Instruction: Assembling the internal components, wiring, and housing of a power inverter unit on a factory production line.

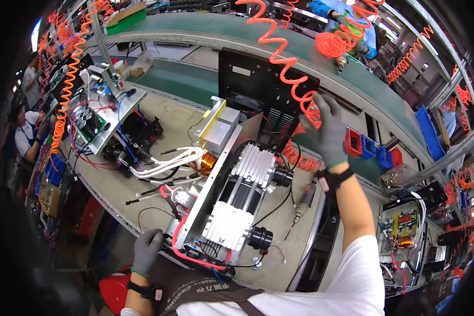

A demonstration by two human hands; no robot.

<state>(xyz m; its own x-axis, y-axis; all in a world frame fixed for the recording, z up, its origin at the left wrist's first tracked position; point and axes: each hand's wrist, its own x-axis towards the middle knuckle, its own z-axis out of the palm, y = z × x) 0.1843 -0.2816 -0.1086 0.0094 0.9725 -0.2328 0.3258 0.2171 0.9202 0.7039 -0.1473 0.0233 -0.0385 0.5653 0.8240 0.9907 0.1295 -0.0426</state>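
My left hand (pixel 147 250), in a grey glove, is at the near left corner of a metal-framed machine, its fingers curled together. Whatever they may hold is hidden. My right hand (pixel 330 131), also gloved, is raised beyond the machine with fingers apart, beside an orange coiled air hose (pixel 286 61); whether it touches the coil is unclear. Between my arms sits the machine, with a silver twin-cylinder compressor (pixel 229 225), a metal plate (pixel 208 184), a copper coil (pixel 207 164) and loose white cables (pixel 171 162). A black perforated panel (pixel 247 73) stands upright behind it.
A power screwdriver (pixel 305 201) lies right of the compressor. Another circuit-board assembly (pixel 91 122) stands at the left. Red and blue bins (pixel 368 148) line the right side. A coworker (pixel 371 39) is across the green conveyor (pixel 195 25). A wired unit (pixel 403 226) sits at far right.
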